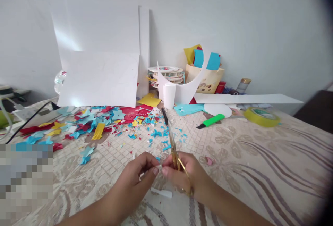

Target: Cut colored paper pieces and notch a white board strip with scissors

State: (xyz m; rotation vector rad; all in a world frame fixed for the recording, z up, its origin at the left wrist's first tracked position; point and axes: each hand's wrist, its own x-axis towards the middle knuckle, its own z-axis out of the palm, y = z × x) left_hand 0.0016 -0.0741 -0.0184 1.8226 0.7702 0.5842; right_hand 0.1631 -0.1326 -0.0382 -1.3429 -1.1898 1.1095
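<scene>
Gold-handled scissors [172, 144] hang from my right hand [186, 170], their blades pointing away from me and up. The thumb and index finger of that hand are also pressed together beside the fingertips of my left hand [136, 174]. Between the two sets of fingertips shows a tiny white paper piece [160, 167], mostly hidden. My left thumb and index finger are closed in a pinch on it. A narrow white paper strip [163, 193] lies on the patterned tablecloth [226, 191] just below my hands.
Coloured paper scraps [88, 120] cover the left and middle. A green cutter knife [212, 120] and a yellow tape roll [261, 116] lie to the right. Behind stand white card sheets [99, 76], a white paper roll [169, 95] and a paper-filled bag [205, 76]. A power strip [39, 115] sits at left.
</scene>
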